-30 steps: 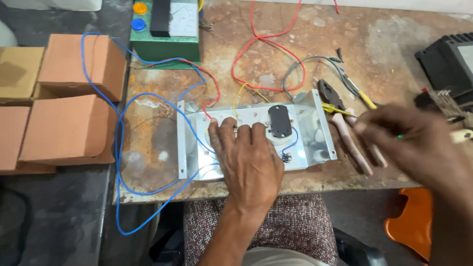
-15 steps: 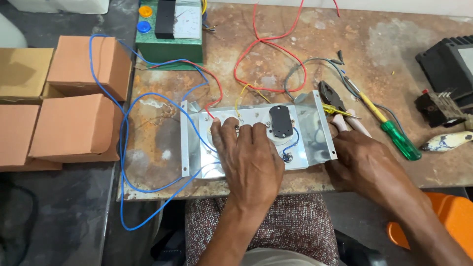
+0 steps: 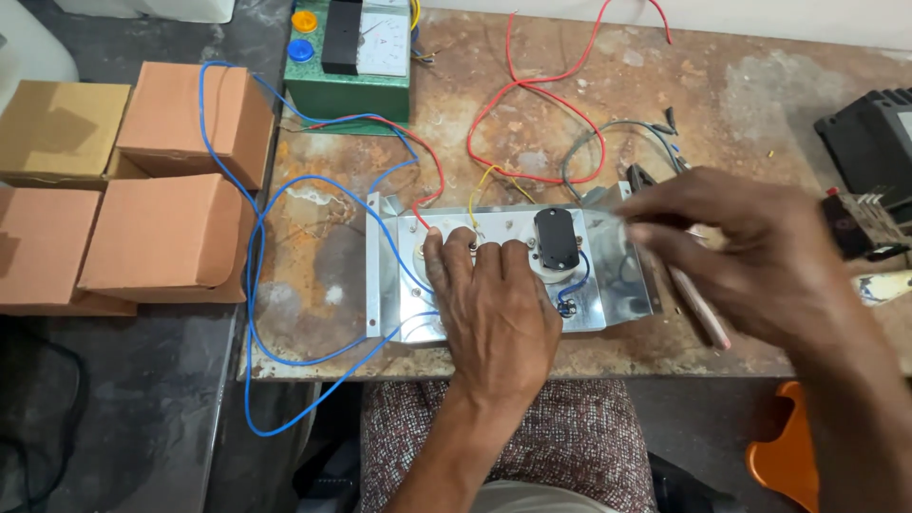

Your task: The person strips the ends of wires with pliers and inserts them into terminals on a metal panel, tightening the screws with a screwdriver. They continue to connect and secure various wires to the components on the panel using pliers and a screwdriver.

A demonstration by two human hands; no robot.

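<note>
While flat, left hand (image 3: 494, 304) on metal panel (image 3: 608, 252)

left hand (image 3: 496, 309) flat, palm down | right hand (image 3: 750, 252) raised, fingers curled

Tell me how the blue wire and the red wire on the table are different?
The blue wire hangs off the table's front edge in a big loop; the red wire lies curled on the tabletop further back. The blue wire passes by the cardboard boxes; the red wire lies behind the metal plate, which the left hand presses on. Both are thin, bendy and loose.
</note>
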